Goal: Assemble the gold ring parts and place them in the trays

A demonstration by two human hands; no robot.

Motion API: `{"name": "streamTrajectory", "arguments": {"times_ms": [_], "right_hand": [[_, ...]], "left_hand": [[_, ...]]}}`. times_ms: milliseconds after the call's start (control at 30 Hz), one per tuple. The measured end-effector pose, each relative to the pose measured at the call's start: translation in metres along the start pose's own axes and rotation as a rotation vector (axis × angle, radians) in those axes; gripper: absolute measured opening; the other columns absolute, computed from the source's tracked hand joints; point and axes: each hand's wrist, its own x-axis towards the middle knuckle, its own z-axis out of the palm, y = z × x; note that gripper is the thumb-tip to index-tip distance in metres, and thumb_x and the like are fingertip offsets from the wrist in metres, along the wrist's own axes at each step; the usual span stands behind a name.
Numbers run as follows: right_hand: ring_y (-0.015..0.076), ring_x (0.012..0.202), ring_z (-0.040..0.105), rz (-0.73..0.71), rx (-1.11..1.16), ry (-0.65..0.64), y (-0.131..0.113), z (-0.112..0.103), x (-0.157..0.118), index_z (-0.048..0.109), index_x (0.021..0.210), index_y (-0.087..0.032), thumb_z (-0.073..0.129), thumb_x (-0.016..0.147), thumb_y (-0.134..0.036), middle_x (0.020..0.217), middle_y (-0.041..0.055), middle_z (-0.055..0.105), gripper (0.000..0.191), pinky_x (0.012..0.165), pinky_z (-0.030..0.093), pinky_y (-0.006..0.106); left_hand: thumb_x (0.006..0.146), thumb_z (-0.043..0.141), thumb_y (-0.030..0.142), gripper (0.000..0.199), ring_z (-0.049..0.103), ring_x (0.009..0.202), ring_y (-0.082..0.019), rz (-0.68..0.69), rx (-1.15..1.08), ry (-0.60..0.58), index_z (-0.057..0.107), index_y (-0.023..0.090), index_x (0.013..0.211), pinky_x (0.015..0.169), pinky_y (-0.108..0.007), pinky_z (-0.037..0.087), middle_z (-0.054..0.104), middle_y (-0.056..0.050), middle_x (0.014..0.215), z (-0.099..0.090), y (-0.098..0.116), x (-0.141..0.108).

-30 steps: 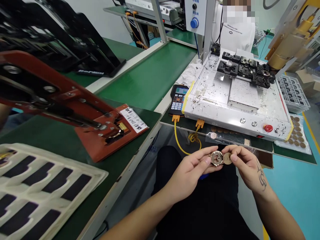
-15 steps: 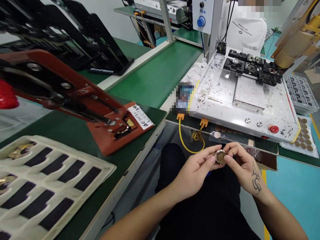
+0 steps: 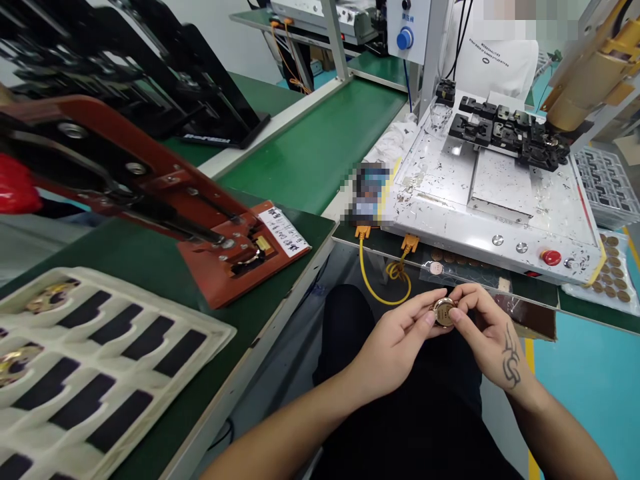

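Left hand (image 3: 393,343): pinching round case (image 3: 435,307). Right hand (image 3: 484,337): curled against edge of disc (image 3: 444,314). Risk I log: off-centre press tilting disc.

Red press (image 3: 205,280) and tray (image 3: 223,333) block left; yellow cable (image 3: 367,287) and white machine (image 3: 460,231) ahead. Free space over floor (image 3: 590,373), right of right hand (image 3: 487,333).

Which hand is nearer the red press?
Left: the left hand is right of the red press; the right hand is farther right. Both hold a round metal case.

Gold disc (image 3: 444,314) covers the watch case (image 3: 442,301); both round.
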Motion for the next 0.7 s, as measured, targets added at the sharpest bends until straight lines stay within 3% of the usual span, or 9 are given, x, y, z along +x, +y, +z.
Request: {"name": "streamTrajectory", "arguments": {"times_ms": [433,600,700], "right_hand": [[0.0215,0.103,0.063,-0.07,-0.067,0.059,0.0,0.006,-0.003,0.06,0.089,-0.024,0.065,0.106,-0.028,0.112,0.0055,0.064,0.019,0.09,0.053,0.036],[0.0221,0.102,0.065,-0.164,-0.217,0.069,0.003,0.007,-0.005,0.057,0.09,-0.024,0.064,0.106,-0.025,0.111,0.006,0.063,0.018,0.087,0.055,0.037],[0.0235,0.098,0.064,-0.149,-0.291,0.08,0.01,0.005,-0.004,0.057,0.103,-0.025,0.066,0.105,-0.029,0.108,0.0067,0.061,0.01,0.083,0.057,0.038]], "left_hand": [[0.104,0.07,0.04,0.047,0.076,0.123,-0.031,0.063,0.0,-0.003,0.068,0.017,0.146,0.112,-0.047,0.062,0.074,-0.016,0.141,0.004,-0.006,-0.001],[0.105,0.068,0.031,0.041,0.078,0.119,-0.028,0.147,0.139,0.048,0.068,0.016,0.143,0.111,-0.045,0.062,0.078,-0.015,0.135,0.004,-0.018,-0.002],[0.107,0.061,0.029,0.039,0.078,0.119,-0.027,0.174,0.22,0.05,0.065,0.014,0.143,0.109,-0.041,0.063,0.077,-0.016,0.136,0.001,-0.019,-0.001]]}}
